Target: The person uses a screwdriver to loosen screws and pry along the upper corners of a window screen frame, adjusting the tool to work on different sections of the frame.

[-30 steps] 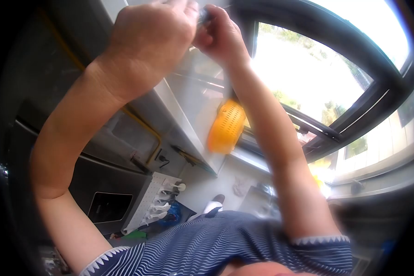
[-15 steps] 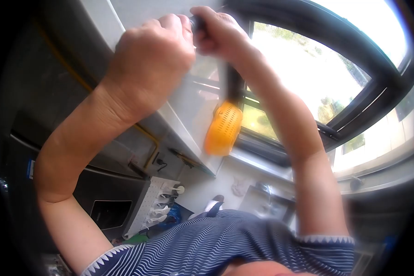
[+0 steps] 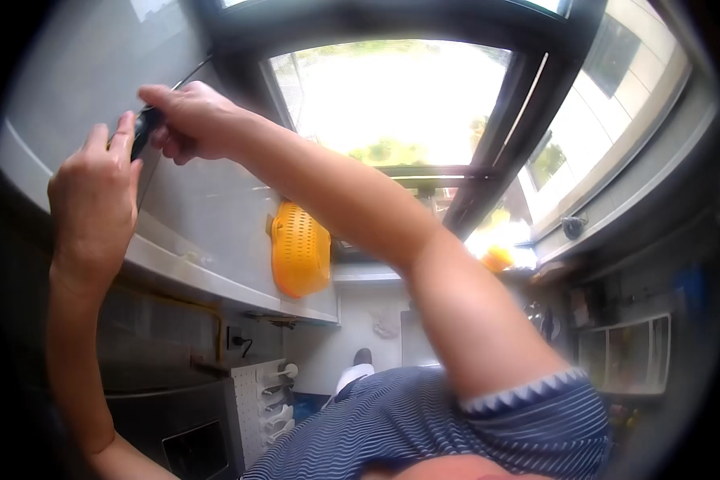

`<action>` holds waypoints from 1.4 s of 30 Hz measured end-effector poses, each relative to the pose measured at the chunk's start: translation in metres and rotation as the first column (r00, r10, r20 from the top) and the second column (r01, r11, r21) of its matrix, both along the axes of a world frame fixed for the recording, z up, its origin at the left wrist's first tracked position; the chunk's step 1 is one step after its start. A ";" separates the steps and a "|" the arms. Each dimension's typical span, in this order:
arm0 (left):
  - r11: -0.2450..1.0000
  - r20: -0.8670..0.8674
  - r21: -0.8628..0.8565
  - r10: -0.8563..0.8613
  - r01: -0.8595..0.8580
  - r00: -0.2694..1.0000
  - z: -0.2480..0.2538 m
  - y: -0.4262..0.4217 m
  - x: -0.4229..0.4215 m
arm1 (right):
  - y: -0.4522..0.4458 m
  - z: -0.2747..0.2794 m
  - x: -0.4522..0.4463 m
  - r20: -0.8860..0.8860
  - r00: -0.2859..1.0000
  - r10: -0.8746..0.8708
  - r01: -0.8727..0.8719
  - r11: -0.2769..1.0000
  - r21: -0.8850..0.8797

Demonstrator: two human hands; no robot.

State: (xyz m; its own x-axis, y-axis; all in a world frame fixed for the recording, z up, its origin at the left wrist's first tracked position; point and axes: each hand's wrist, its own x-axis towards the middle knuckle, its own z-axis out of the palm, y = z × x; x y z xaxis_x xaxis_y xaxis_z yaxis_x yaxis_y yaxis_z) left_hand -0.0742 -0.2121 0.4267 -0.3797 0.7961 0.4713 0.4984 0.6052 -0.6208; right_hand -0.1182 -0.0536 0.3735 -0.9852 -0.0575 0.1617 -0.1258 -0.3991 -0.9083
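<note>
A dark tool (image 3: 142, 128) with a thin rod at its far end is held up over the grey counter at the upper left; its exact kind is hidden by the hands. My right hand (image 3: 194, 120) is closed around it, thumb along its top. My left hand (image 3: 94, 192) is against the tool's nearer end, its fingers raised along it and the thumb close by. What lies under those fingers is partly hidden. A yellow perforated basket (image 3: 300, 250) stands by the counter's edge, below my right forearm.
The pale counter (image 3: 216, 216) runs along the left. A dark-framed window (image 3: 392, 104) is ahead. Below are a pegboard (image 3: 256, 400) with hooks, a wall socket (image 3: 234, 338) and a dark appliance (image 3: 168, 424). A white rack (image 3: 626, 356) stands at the right.
Both hands have moved left in view along with the dark tool. The left fingers have straightened from a tight fist. The view has turned, and the yellow basket appears farther left.
</note>
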 end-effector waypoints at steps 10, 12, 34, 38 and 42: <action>0.977 -0.242 -0.091 -0.212 0.195 0.947 -0.027 0.000 -0.010 | -0.006 -0.023 -0.019 -0.081 0.985 0.150 -0.163 0.970 -0.181; 0.980 -0.176 -0.080 -0.196 0.185 0.965 -0.024 -0.006 -0.005 | -0.006 -0.027 -0.012 -0.079 0.994 0.082 -0.100 0.962 -0.256; 0.987 -0.148 -0.091 -0.144 0.132 0.978 -0.015 -0.002 -0.007 | -0.013 0.000 0.015 0.042 0.995 -0.090 0.090 0.996 0.011; 0.969 -0.179 -0.088 -0.243 0.230 0.954 -0.017 -0.004 -0.005 | -0.019 -0.019 0.009 0.011 0.999 -0.046 0.048 0.968 -0.245; 0.981 -0.041 0.039 -0.188 0.189 0.981 -0.011 -0.011 -0.001 | -0.018 -0.028 0.001 -0.062 0.998 -0.001 -0.025 0.906 -0.423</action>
